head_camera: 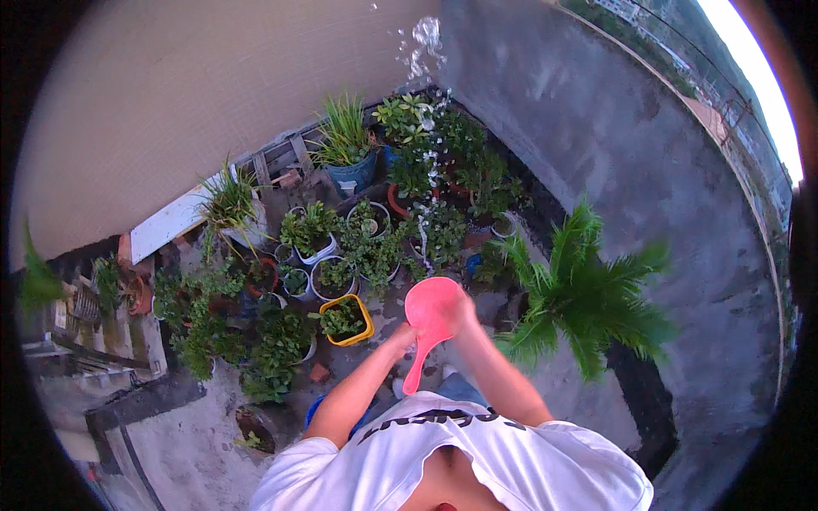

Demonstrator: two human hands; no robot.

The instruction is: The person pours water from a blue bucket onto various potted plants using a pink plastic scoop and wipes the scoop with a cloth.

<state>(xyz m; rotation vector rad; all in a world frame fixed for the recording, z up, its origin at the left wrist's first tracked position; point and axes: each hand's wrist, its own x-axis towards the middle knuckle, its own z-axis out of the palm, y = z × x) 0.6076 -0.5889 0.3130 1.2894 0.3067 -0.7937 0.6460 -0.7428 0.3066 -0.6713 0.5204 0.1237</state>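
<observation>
Both of my hands hold a pink plastic water dipper [429,306], bowl forward, with its handle pointing back at my shirt. My left hand [402,338] grips it at the left, where bowl and handle join. On the right rim of the bowl lies my right hand [461,313], blurred by motion, its fingers partly hidden. A stream of water [427,121] hangs in the air beyond the bowl, broken into drops over the potted plants. Close ahead of my left hand stands a yellow square pot [347,320] with a leafy plant.
Several white pots [333,278], a blue pot [351,174] of grassy leaves and a white board [182,214] stand towards the beige wall [223,76]. A palm-like plant [581,294] spreads at the right, before the grey parapet [639,172]. A blue container [314,409] is partly behind my left arm.
</observation>
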